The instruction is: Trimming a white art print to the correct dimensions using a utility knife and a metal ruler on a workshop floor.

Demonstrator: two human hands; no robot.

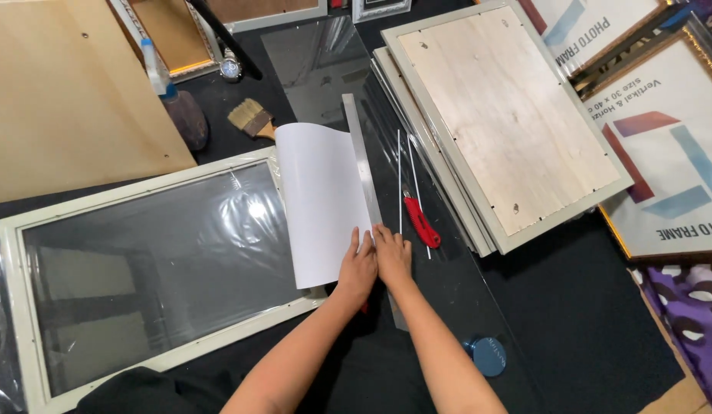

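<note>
At the far left a plywood board [65,92] is seen lying on the dark worktop [570,307], with a spray bottle [172,96] and a paintbrush [252,119] just beyond its right edge. Below them a long pale frame [153,188] with a glazed, reflective pane is laid flat, partly wrapped in clear film. A white sheet [321,203] is draped over the frame's right end, its upper edge curling upward. Along the sheet's right edge a metal ruler [361,161] is laid lengthwise on a sheet of glass [325,54].

The left hand [358,268] is pressed flat on the lower right corner of the white sheet — no grip is closed, the fingers being spread and released. The right hand [392,257] is set beside it, touching it, fingertips pressed down on the near end of the ruler; nothing is grasped by it either.

Just right of the hands a red-handled cutter [421,221] is seen, then a stack of frames [509,115] lying back-side up. A blue round lid [488,356] lies near the right forearm.
</note>
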